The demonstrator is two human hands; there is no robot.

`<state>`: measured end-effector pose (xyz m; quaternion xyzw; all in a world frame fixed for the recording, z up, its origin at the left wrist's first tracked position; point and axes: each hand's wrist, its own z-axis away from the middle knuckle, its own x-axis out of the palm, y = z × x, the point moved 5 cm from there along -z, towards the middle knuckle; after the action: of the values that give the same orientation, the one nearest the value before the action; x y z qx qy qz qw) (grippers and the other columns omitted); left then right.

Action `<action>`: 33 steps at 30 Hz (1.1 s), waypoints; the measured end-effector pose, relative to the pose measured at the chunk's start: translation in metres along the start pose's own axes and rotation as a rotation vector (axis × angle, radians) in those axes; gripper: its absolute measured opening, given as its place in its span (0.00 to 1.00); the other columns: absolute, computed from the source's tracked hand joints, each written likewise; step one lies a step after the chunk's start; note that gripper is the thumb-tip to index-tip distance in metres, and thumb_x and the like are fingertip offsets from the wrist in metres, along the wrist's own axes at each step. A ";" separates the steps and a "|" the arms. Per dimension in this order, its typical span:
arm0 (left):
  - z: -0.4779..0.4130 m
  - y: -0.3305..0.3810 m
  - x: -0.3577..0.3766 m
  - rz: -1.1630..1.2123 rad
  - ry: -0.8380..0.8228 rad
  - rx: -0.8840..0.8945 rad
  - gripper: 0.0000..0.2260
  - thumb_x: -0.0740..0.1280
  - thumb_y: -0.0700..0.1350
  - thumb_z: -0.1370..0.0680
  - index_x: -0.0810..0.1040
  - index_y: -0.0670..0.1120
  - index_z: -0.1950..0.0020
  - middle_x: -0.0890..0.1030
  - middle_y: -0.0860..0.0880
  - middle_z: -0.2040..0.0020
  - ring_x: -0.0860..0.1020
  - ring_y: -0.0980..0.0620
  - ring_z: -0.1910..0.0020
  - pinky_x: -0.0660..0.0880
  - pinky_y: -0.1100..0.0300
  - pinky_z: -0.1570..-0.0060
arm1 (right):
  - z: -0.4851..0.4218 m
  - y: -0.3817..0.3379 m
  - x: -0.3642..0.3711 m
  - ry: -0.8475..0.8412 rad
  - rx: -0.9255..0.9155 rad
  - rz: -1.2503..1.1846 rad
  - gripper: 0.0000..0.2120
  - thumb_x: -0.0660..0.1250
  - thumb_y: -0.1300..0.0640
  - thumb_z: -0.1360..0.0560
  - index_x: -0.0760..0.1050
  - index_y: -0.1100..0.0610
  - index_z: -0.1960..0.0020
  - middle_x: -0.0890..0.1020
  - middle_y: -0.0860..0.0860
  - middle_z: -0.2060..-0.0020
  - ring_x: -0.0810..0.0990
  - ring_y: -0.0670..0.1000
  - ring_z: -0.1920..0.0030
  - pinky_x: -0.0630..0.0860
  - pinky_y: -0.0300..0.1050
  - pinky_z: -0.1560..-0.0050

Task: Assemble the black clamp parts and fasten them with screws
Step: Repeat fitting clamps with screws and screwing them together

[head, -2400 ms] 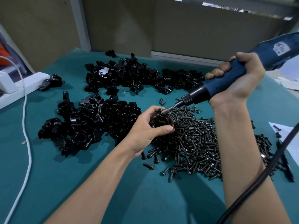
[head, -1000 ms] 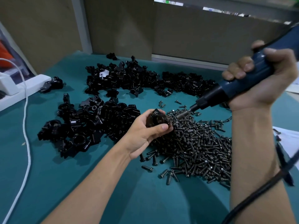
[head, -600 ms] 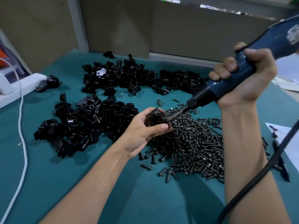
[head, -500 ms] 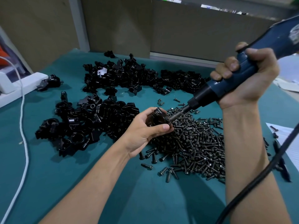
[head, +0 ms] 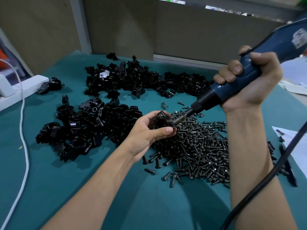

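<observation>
Above the screw pile, my left hand grips the clamp between thumb and fingers. My right hand is wrapped round the electric screwdriver, its tip at the clamp's side. I'd hold the bit in line with the screw, press lightly, brace the clamp against twisting, and stop once it seats.

On the teal table mat, black metal clamp parts heap left of and behind the dark steel screw pile.
</observation>
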<state>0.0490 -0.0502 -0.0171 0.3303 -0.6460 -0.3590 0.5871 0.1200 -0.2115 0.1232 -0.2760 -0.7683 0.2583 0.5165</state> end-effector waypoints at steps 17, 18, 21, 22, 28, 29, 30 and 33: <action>0.002 0.002 0.000 -0.050 0.009 0.005 0.21 0.75 0.34 0.36 0.80 0.41 0.44 0.85 0.42 0.49 0.84 0.42 0.50 0.81 0.55 0.47 | -0.001 0.001 0.004 -0.067 0.009 -0.013 0.05 0.59 0.56 0.34 0.69 0.56 0.60 0.68 0.47 0.77 0.64 0.47 0.77 0.64 0.37 0.73; 0.002 0.002 0.000 -0.052 0.010 0.005 0.21 0.75 0.34 0.36 0.80 0.41 0.44 0.85 0.42 0.49 0.84 0.42 0.50 0.81 0.54 0.46 | -0.001 0.001 0.005 -0.071 0.007 -0.009 0.05 0.59 0.56 0.34 0.69 0.56 0.59 0.68 0.47 0.77 0.65 0.47 0.77 0.64 0.37 0.73; 0.002 0.002 0.000 -0.042 0.013 0.007 0.21 0.75 0.34 0.36 0.80 0.41 0.44 0.85 0.41 0.49 0.84 0.41 0.50 0.81 0.54 0.47 | -0.001 0.002 0.005 -0.069 0.012 -0.009 0.05 0.58 0.56 0.34 0.69 0.56 0.60 0.67 0.47 0.77 0.64 0.47 0.77 0.64 0.37 0.73; 0.002 0.002 0.001 -0.030 0.012 0.005 0.20 0.75 0.34 0.36 0.81 0.41 0.44 0.85 0.41 0.49 0.84 0.42 0.50 0.81 0.55 0.48 | -0.001 0.002 0.005 -0.065 0.014 -0.009 0.05 0.58 0.56 0.34 0.69 0.56 0.60 0.67 0.47 0.77 0.64 0.47 0.77 0.64 0.38 0.73; 0.003 0.002 0.004 0.039 0.001 -0.012 0.19 0.74 0.33 0.34 0.81 0.40 0.44 0.84 0.39 0.48 0.84 0.42 0.51 0.81 0.58 0.52 | 0.001 0.000 0.005 -0.062 0.005 0.012 0.05 0.56 0.57 0.30 0.69 0.56 0.60 0.67 0.47 0.77 0.64 0.47 0.77 0.64 0.38 0.73; 0.003 0.002 0.004 0.042 0.001 -0.012 0.18 0.74 0.33 0.34 0.82 0.40 0.44 0.84 0.39 0.48 0.84 0.42 0.50 0.81 0.58 0.52 | 0.001 0.001 0.005 -0.064 0.005 0.013 0.05 0.55 0.57 0.30 0.69 0.56 0.59 0.67 0.47 0.77 0.64 0.47 0.77 0.64 0.38 0.73; 0.003 0.002 0.003 0.043 0.002 -0.011 0.18 0.74 0.33 0.34 0.82 0.41 0.45 0.84 0.39 0.48 0.84 0.42 0.50 0.81 0.58 0.52 | 0.001 0.001 0.005 -0.065 0.005 0.014 0.05 0.55 0.57 0.29 0.69 0.56 0.59 0.67 0.47 0.77 0.64 0.47 0.77 0.64 0.38 0.73; 0.004 0.003 0.002 0.056 -0.003 -0.008 0.17 0.74 0.33 0.34 0.83 0.41 0.46 0.84 0.39 0.47 0.84 0.42 0.50 0.81 0.57 0.52 | 0.002 -0.001 0.006 -0.060 0.012 0.012 0.05 0.56 0.56 0.31 0.69 0.56 0.60 0.67 0.47 0.78 0.64 0.46 0.78 0.64 0.37 0.74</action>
<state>0.0451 -0.0502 -0.0134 0.3094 -0.6544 -0.3454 0.5972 0.1157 -0.2083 0.1270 -0.2696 -0.7802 0.2745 0.4932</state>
